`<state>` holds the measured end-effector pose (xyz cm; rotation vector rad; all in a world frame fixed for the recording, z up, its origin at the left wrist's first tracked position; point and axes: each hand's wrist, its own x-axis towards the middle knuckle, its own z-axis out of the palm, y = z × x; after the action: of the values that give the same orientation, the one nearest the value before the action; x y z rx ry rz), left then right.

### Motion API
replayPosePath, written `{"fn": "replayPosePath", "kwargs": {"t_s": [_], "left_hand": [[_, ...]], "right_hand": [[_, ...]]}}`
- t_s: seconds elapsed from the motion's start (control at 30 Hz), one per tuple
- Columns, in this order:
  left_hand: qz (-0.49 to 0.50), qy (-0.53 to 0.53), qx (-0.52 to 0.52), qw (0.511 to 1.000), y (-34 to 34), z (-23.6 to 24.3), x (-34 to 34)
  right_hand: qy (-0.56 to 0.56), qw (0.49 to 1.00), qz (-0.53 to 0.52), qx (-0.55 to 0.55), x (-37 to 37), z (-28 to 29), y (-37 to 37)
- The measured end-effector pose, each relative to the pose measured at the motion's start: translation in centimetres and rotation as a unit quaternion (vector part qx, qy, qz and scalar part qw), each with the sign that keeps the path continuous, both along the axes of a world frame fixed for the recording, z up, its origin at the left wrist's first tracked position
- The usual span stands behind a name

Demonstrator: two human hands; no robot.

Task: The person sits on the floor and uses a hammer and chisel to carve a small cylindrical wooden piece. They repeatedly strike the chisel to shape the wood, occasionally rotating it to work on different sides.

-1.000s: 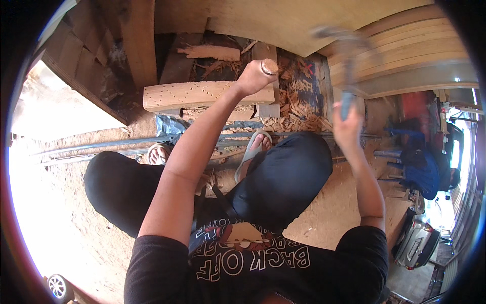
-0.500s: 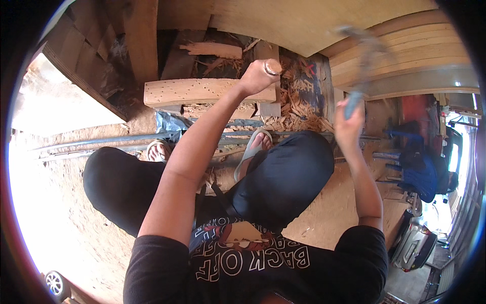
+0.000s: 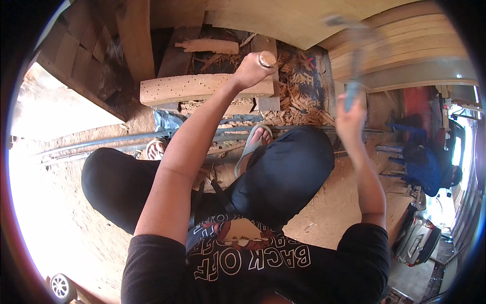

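My left hand [image 3: 248, 72] is closed around the handle of a chisel [image 3: 267, 59]; its round wooden butt with a metal ring faces up, and my fist hides the rest. Under that fist lies a thick light-wood beam [image 3: 185, 89], marked with many small dark holes or dots on its upper face. To the right, my right hand [image 3: 350, 115] grips a hammer [image 3: 353, 91] by its blue-grey handle. The hammer's head is raised away from the chisel, smeared by motion.
Wood chips [image 3: 298, 104] litter the ground around the beam. A split wood piece [image 3: 210, 46] lies beyond it. Long metal bars [image 3: 101, 142] run in front of my sandalled feet. Stacked boards [image 3: 405, 45] stand far right. A person in blue [image 3: 422, 164] sits at the right.
The hammer stays raised, its head now slightly farther left and up, still blurred. My left hand keeps its grip on the chisel over the beam. The whole view has shifted slightly.
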<state>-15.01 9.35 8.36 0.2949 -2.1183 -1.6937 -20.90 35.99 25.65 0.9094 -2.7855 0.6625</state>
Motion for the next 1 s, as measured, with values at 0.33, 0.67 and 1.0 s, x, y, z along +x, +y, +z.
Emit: {"fn": "replayPosePath", "kwargs": {"t_s": [0.33, 0.67, 1.0], "left_hand": [[-0.003, -0.065, -0.037, 0.997, -0.6, 1.6, 0.6], [0.063, -0.101, -0.32, 0.94, -2.9, -3.6, 7.6], [0.163, -0.246, -0.42, 0.858, -6.8, -8.2, 9.0]], "right_hand": [[-0.179, 0.981, 0.0, -0.08, -4.4, -13.8, 6.1], [-0.542, 0.81, -0.215, -0.063, -3.7, -33.7, 12.8], [-0.062, 0.985, -0.059, -0.15, -1.9, -26.3, 5.1]]}}
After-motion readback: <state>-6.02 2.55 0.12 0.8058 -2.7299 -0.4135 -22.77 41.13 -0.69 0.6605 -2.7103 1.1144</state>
